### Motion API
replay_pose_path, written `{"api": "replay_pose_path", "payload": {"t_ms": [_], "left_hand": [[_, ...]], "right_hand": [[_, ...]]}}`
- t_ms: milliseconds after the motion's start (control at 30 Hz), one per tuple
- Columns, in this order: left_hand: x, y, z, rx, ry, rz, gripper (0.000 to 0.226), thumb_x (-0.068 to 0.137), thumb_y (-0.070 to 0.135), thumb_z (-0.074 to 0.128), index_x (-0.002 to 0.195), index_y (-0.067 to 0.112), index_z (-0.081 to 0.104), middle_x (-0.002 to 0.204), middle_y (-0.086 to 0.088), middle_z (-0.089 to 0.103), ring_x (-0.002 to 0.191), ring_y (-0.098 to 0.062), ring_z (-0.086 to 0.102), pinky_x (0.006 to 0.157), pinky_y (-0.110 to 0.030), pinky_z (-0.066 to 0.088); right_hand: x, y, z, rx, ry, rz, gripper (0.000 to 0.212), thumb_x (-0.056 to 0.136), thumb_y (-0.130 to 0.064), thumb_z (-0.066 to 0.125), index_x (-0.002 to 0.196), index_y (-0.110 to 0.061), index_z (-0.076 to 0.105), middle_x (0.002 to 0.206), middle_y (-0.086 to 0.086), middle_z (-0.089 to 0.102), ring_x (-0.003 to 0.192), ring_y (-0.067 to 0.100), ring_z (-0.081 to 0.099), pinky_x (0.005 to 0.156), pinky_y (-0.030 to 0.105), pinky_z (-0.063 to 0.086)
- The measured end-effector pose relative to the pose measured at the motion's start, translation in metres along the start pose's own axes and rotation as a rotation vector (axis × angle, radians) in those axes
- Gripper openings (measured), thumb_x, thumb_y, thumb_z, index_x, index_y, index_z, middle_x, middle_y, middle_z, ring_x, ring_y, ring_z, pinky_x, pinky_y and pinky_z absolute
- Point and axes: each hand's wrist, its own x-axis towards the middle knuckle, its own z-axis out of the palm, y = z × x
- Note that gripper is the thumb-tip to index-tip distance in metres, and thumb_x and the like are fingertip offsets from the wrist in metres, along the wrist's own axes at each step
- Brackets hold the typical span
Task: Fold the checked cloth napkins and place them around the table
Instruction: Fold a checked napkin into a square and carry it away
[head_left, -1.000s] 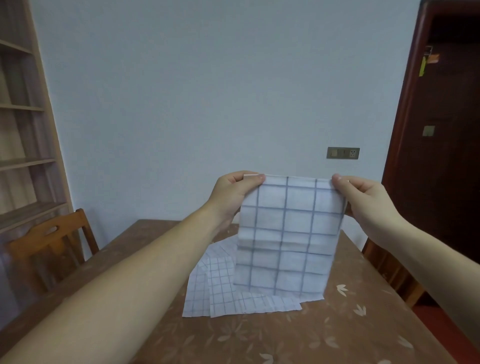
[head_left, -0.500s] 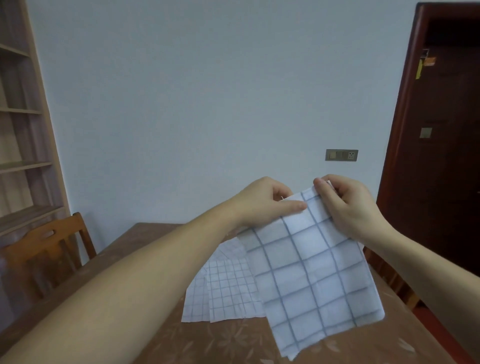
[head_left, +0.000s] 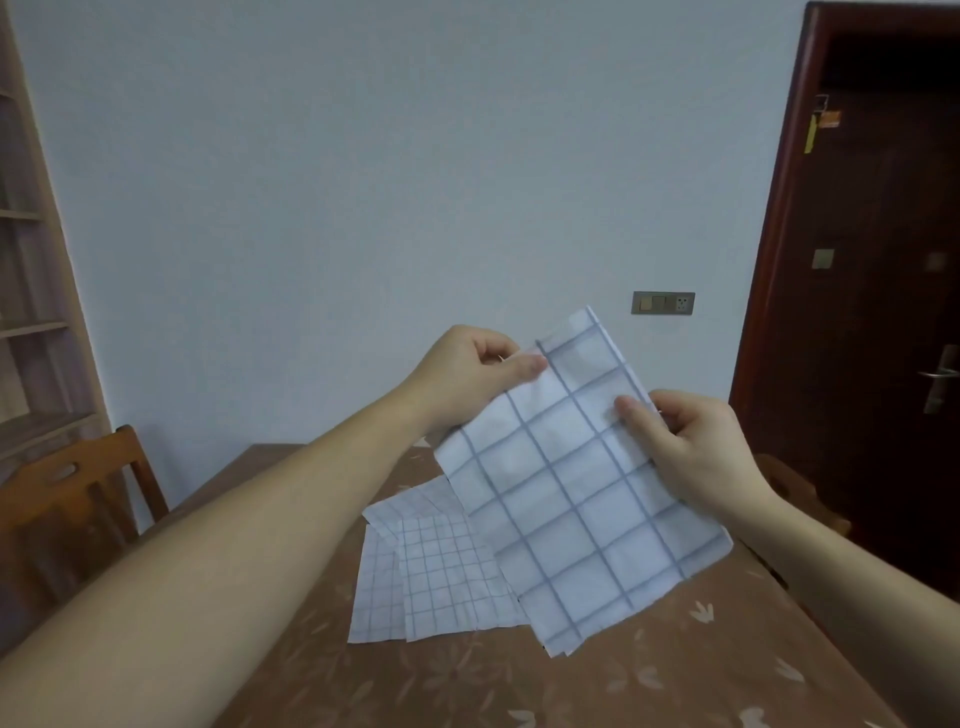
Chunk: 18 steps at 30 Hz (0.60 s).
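A white napkin with large blue checks (head_left: 566, 499) hangs tilted in the air above the table, folded into a long rectangle. My left hand (head_left: 470, 371) pinches its upper left edge. My right hand (head_left: 685, 447) grips its right edge, lower down, thumb on the front. Underneath, a pile of small-check napkins (head_left: 436, 577) lies flat on the brown table (head_left: 467, 680), partly hidden by the held cloth.
A wooden chair (head_left: 67, 499) stands at the table's left side, in front of a bookshelf (head_left: 31, 322). A dark wooden door (head_left: 878, 291) is on the right, with another chair back (head_left: 795, 483) below it. The wall carries a socket plate (head_left: 663, 303).
The napkin went from hanging straight by its top corners to slanting down to the right. My right hand slid down along the right edge; my left hand stayed at the top.
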Motion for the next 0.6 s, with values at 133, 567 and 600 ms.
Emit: {"api": "replay_pose_path", "payload": {"t_ms": [133, 567, 600], "left_hand": [[-0.002, -0.007, -0.01, 0.026, -0.038, -0.041, 0.028, 0.087, 0.032, 0.072, 0.064, 0.019, 0.066, 0.046, 0.013, 0.049, 0.044, -0.003, 0.042, 0.049, -0.013, 0.035], [-0.021, -0.035, 0.024, -0.882, -0.266, -0.314, 0.087, 0.072, 0.079, 0.049, 0.133, 0.018, 0.059, 0.132, -0.009, 0.064, 0.123, -0.029, 0.059, 0.107, -0.054, 0.041], [-0.021, -0.035, 0.029, -0.767, -0.258, -0.306, 0.075, 0.073, 0.07, 0.064, 0.129, 0.02, 0.062, 0.129, -0.008, 0.066, 0.121, -0.029, 0.061, 0.105, -0.059, 0.041]], "right_hand": [[-0.001, -0.003, -0.002, -0.033, -0.045, 0.012, 0.056, 0.096, -0.028, 0.057, 0.048, -0.008, 0.034, 0.045, -0.001, 0.025, 0.042, 0.011, 0.026, 0.045, 0.018, 0.02], [0.014, -0.011, -0.001, 0.272, 0.196, 0.284, 0.061, 0.1, -0.034, 0.048, 0.059, 0.01, 0.045, 0.052, 0.017, 0.051, 0.049, 0.022, 0.044, 0.048, 0.027, 0.035], [0.012, -0.009, 0.0, 0.261, 0.215, 0.288, 0.059, 0.101, -0.033, 0.048, 0.053, 0.001, 0.041, 0.045, 0.007, 0.045, 0.043, 0.016, 0.04, 0.044, 0.024, 0.032]]}}
